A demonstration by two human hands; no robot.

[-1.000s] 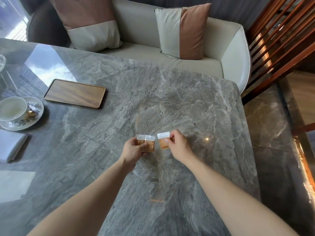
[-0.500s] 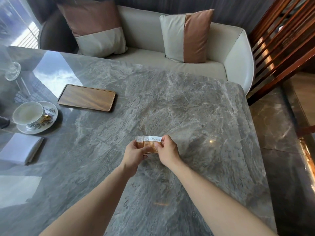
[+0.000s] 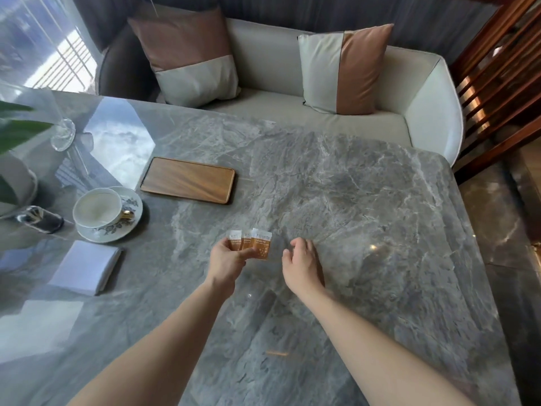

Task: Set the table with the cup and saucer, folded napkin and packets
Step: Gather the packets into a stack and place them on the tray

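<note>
My left hand (image 3: 224, 263) pinches three small orange-and-white packets (image 3: 254, 243) fanned together above the grey marble table (image 3: 366, 218). To the right, my right hand (image 3: 301, 259) hovers with loosely curled fingers and holds nothing. At the left a white cup (image 3: 97, 208) with a gold handle sits on a floral saucer (image 3: 130, 222). A folded white napkin (image 3: 86, 266) lies just in front of the saucer. A flat wooden tray (image 3: 188, 180) rests behind the packets, to the right of the cup.
A wine glass base (image 3: 63, 139), a plant pot with green leaves (image 3: 14, 183) and a small dark object (image 3: 41, 219) stand at the left edge. A cream sofa (image 3: 322, 83) with two cushions runs behind the table. Wooden slats (image 3: 503, 83) rise at the right.
My right hand passed its packet to the left hand's stack, then let go and drew away to the right. The view swung left, bringing the cup, napkin and tray further in.
</note>
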